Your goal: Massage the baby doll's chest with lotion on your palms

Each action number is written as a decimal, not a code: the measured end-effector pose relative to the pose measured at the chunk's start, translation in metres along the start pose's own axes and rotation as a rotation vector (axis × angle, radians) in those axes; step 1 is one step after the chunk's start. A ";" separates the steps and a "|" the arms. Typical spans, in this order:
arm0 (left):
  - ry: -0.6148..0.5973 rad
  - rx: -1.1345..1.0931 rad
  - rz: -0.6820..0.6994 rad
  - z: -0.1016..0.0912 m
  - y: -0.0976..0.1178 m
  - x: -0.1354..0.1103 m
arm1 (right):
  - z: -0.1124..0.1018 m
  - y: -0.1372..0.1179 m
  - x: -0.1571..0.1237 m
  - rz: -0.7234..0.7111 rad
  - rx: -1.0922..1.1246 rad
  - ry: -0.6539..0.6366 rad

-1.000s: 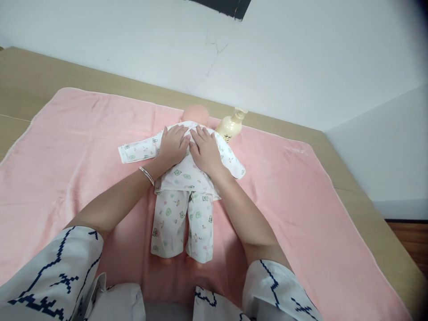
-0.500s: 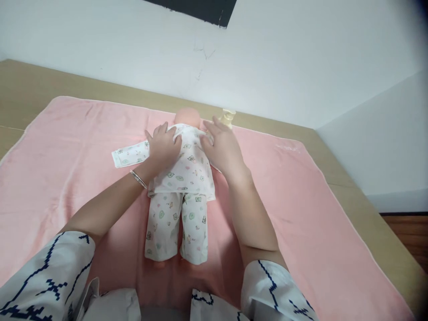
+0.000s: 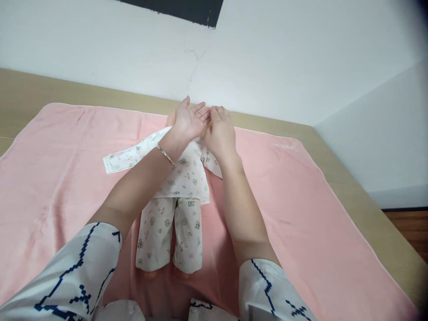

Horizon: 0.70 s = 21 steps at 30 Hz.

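A baby doll [image 3: 185, 178] in white printed pyjamas lies on a pink towel [image 3: 287, 200], legs toward me. Its head is hidden behind my hands. My left hand [image 3: 189, 122] is raised above the doll's neck, palm up, fingers spread and empty; a thin bangle sits on that wrist. My right hand [image 3: 221, 133] is beside it, palm down, fingers stretched forward together, fingertips almost touching the left palm. It covers the spot where the cream pump bottle stood; I cannot see the bottle.
The towel covers a light wooden table [image 3: 354, 178] set against a white wall [image 3: 267, 58]. The table's right edge drops to a wooden floor [image 3: 408, 227]. My patterned sleeves fill the bottom of the view.
Both hands have left the doll's back and moved up past its shoulders. The left hand turned palm up. The right hand now covers the bottle.
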State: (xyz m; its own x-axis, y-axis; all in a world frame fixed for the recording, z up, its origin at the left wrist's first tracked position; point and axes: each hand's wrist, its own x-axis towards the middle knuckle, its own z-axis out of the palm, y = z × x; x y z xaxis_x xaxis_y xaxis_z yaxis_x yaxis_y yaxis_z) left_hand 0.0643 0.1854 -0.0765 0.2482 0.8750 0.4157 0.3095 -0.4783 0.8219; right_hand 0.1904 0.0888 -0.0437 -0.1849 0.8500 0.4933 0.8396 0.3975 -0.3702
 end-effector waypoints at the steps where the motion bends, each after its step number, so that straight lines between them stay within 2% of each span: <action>1: 0.008 0.007 0.011 0.002 -0.002 0.003 | -0.001 -0.002 0.000 0.004 -0.007 -0.006; 6: 0.059 0.035 0.062 0.000 0.004 0.000 | 0.003 -0.005 0.000 0.014 0.003 0.022; 10: 0.000 -0.017 0.020 -0.012 0.019 -0.016 | 0.007 -0.004 -0.001 0.021 0.002 0.029; 16: -0.100 -0.151 -0.148 -0.041 0.056 -0.075 | 0.002 -0.003 -0.005 0.022 0.018 0.053; 21: -0.229 -0.443 -0.340 -0.065 0.079 -0.121 | -0.007 -0.008 -0.011 0.048 0.001 0.192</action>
State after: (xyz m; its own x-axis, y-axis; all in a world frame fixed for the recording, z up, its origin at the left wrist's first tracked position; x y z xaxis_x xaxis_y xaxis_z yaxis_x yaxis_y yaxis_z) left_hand -0.0004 0.0463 -0.0365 0.4090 0.9113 0.0473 0.0065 -0.0548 0.9985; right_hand 0.1892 0.0740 -0.0400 -0.0435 0.7863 0.6163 0.8449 0.3582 -0.3974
